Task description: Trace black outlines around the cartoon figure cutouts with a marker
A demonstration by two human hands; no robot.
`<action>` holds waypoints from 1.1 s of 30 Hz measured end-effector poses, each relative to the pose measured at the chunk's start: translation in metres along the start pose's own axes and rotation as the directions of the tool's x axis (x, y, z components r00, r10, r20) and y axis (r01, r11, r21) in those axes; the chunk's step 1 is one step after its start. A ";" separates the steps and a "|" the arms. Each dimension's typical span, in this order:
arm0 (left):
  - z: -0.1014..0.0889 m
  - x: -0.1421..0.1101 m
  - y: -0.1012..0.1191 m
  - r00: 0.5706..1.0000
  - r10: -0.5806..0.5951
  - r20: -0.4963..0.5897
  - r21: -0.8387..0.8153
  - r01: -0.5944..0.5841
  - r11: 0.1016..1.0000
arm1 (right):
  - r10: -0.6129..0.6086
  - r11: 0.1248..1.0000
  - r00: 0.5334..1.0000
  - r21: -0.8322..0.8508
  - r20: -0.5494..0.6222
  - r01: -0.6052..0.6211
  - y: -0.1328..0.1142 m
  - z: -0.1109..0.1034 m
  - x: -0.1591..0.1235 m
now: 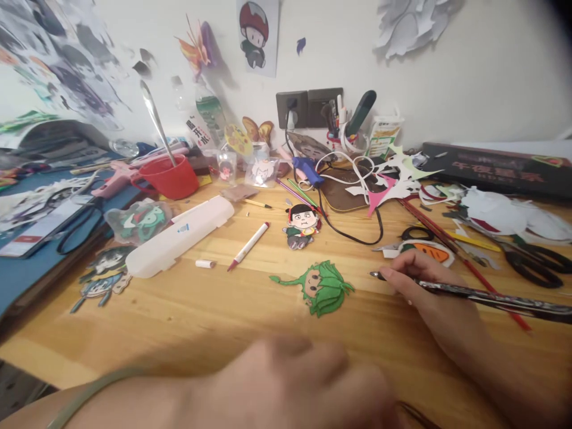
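My right hand (429, 286) is closed around a black patterned pen (482, 296), its metal tip pointing left just above the wooden table. Left of that tip lies a green-haired cartoon paper cutout (324, 289). My left hand (308, 381) is close to the camera at the bottom, smeared by motion. Its fingers look bent, but I cannot make out whether they hold anything. Behind the green cutout lies another paper figure (301, 226) with black hair. An uncapped dark-red marker (249, 245) rests to the left, with its white cap (205, 264) beside it.
A long translucent case (181, 235) and a red mug (172, 179) with a spoon stand left. Blue glue gun (308, 171), cable and paper scraps (397, 176) lie at the back. Black-handled scissors (531, 262) and a red stick (469, 265) are right.
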State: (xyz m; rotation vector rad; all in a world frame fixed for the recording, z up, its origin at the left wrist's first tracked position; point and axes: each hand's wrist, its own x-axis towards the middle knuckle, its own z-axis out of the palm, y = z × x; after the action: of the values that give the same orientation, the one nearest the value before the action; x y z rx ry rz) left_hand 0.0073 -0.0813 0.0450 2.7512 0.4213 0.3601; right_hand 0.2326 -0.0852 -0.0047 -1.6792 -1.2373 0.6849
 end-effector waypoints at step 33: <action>0.031 0.022 -0.048 0.997 -0.033 -0.062 0.527 0.061 0.848 | -0.023 0.986 0.903 -0.140 0.430 0.092 -0.012 0.039 0.045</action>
State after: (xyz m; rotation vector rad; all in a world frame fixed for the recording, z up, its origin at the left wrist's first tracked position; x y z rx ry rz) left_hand 0.0253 -0.0391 0.0041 3.2640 0.6917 0.3416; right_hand 0.2100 -0.0289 -0.0075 -1.6612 -1.6808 0.9772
